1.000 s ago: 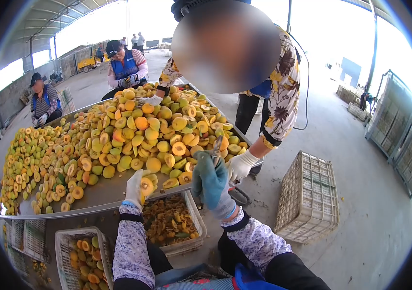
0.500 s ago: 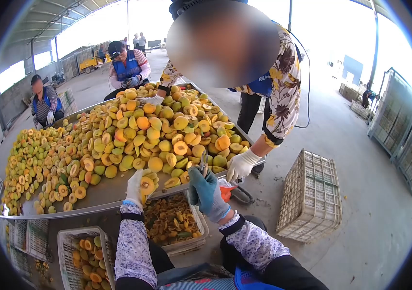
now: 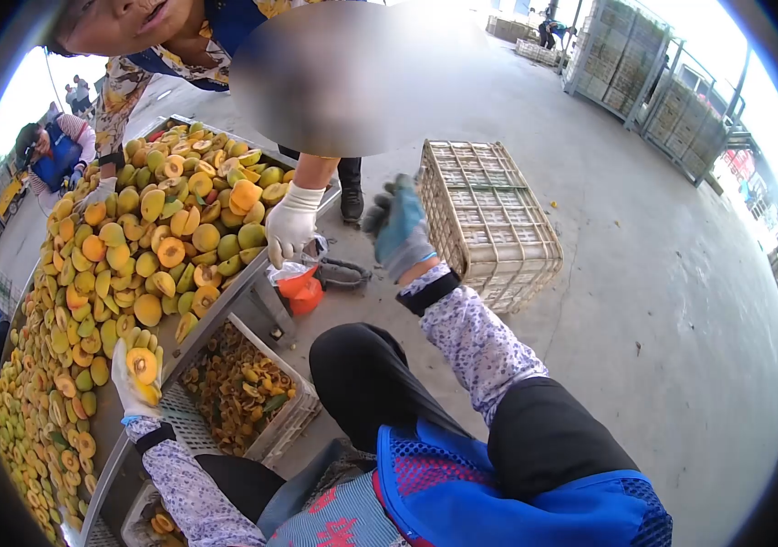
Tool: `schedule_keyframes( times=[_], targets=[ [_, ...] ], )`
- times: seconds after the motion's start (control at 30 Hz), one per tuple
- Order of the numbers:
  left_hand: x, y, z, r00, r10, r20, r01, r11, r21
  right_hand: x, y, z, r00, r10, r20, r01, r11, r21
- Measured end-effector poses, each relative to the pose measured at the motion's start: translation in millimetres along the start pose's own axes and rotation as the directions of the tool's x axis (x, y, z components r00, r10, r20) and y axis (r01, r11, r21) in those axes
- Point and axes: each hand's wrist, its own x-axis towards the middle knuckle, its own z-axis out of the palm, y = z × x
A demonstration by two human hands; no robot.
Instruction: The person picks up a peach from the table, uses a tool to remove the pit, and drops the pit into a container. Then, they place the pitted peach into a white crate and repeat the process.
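My left hand (image 3: 138, 374), in a pale glove, is closed around a halved yellow peach (image 3: 143, 365) at the near edge of the metal table (image 3: 197, 342). On that table lies a large heap of whole and halved peaches (image 3: 147, 264). My right hand (image 3: 398, 228), in a blue-grey glove, is raised over the floor to the right of the table, beside a plastic crate. Its fingers are partly spread and I see no tool in them. A co-worker's gloved hand (image 3: 293, 221) hangs by the table corner, above an orange bag (image 3: 300, 290).
Below the table edge stands a crate (image 3: 302, 401) of peach scraps. An upturned white crate (image 3: 498, 228) is on the floor ahead. Co-workers stand or sit across and along the table. Stacked crates in metal frames (image 3: 622, 55) stand at the back right.
The view has swung to the right. My right hand has moved away from the table and from my left hand, and the pliers-like tool seen in it before no longer shows. My left hand still holds the peach.
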Motion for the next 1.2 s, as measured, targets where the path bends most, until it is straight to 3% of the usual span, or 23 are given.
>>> schedule_keyframes(
  times=[0.13, 0.2, 0.23, 0.37, 0.43, 0.47, 0.53, 0.57, 0.6, 0.67, 0.73, 0.77, 0.8, 0.83, 0.87, 0.97, 1.03, 1.1, 1.17, 1.2],
  targets=[
    [1, 0, 1, 1.0, 0.008, 0.009, -0.008, 1.0, 0.007, 72, -33, -94, 0.929, -0.133, -0.344, 0.174, 0.981, 0.091],
    [-2, 1, 4, 1.0, 0.007, -0.015, -0.007, 1.0, 0.016, 98, -32, -142, 0.868, -0.024, -0.497, 0.121, 0.979, 0.165],
    [-1, 0, 4, 1.0, 0.019, -0.013, -0.019, 1.0, 0.01, 96, -26, -147, 0.872, 0.056, -0.487, 0.046, 0.98, 0.195],
    [-7, -2, 13, 0.997, 0.029, -0.072, -0.028, 1.0, 0.003, 21, 12, -85, 0.975, 0.183, -0.128, -0.177, 0.983, 0.056],
    [-14, 0, 21, 0.996, 0.055, -0.07, -0.053, 0.998, 0.029, -16, 29, -39, 0.927, 0.372, 0.05, -0.37, 0.928, -0.035],
    [-6, -5, 13, 0.996, 0.051, -0.076, -0.053, 0.998, -0.026, -35, 36, -15, 0.867, 0.453, 0.208, -0.443, 0.891, -0.097],
    [-23, 4, 23, 0.994, 0.045, -0.101, -0.054, 0.994, -0.093, -90, 46, 42, 0.777, 0.518, 0.356, -0.414, 0.848, -0.33],
    [-30, 9, 19, 0.993, 0.008, -0.114, -0.023, 0.992, -0.125, -110, 54, 59, 0.612, 0.601, 0.514, -0.494, 0.798, -0.344],
    [-41, 18, 18, 0.992, 0.057, -0.109, -0.069, 0.992, -0.106, -143, 56, 86, 0.574, 0.657, 0.489, -0.526, 0.754, -0.395],
    [-60, 30, 20, 0.988, 0.114, -0.105, -0.121, 0.991, -0.063, -183, 73, 111, 0.355, 0.772, 0.527, -0.612, 0.618, -0.494],
    [-74, 38, 21, 0.952, 0.301, 0.05, -0.284, 0.935, -0.214, -206, 101, 117, 0.352, 0.747, 0.564, -0.363, 0.664, -0.654],
    [-91, 45, 35, 0.868, 0.496, 0.036, -0.497, 0.861, 0.11, -222, 122, 115, 0.316, 0.753, 0.578, -0.244, 0.653, -0.717],
    [-96, 46, 36, 0.832, 0.554, 0.018, -0.552, 0.827, 0.105, -220, 147, 106, 0.247, 0.684, 0.687, -0.113, 0.724, -0.68],
    [-97, 44, 38, 0.759, 0.65, 0.023, -0.637, 0.736, 0.23, -222, 160, 101, 0.239, 0.687, 0.686, -0.049, 0.714, -0.698],
    [-100, 56, 47, 0.886, 0.454, -0.091, -0.463, 0.866, -0.186, -224, 171, 101, 0.248, 0.67, 0.699, 0.032, 0.716, -0.697],
    [-90, 45, 57, 0.785, 0.617, -0.05, -0.608, 0.784, 0.123, -215, 211, 90, 0.314, 0.445, 0.839, 0.371, 0.756, -0.54],
    [-73, 35, 57, 0.758, 0.652, -0.019, -0.639, 0.748, 0.179, -208, 220, 94, 0.308, 0.398, 0.864, 0.49, 0.712, -0.503],
    [-48, 17, 52, 0.65, 0.759, -0.03, -0.695, 0.61, 0.381, -202, 227, 97, 0.311, 0.38, 0.871, 0.537, 0.687, -0.491],
    [-34, 3, 43, 0.676, 0.734, -0.067, -0.694, 0.664, 0.28, -199, 232, 100, 0.325, 0.395, 0.859, 0.517, 0.687, -0.511],
    [-38, 6, 46, 0.756, 0.649, -0.087, -0.646, 0.761, 0.066, -197, 235, 99, 0.332, 0.406, 0.852, 0.506, 0.686, -0.524]
  ],
)
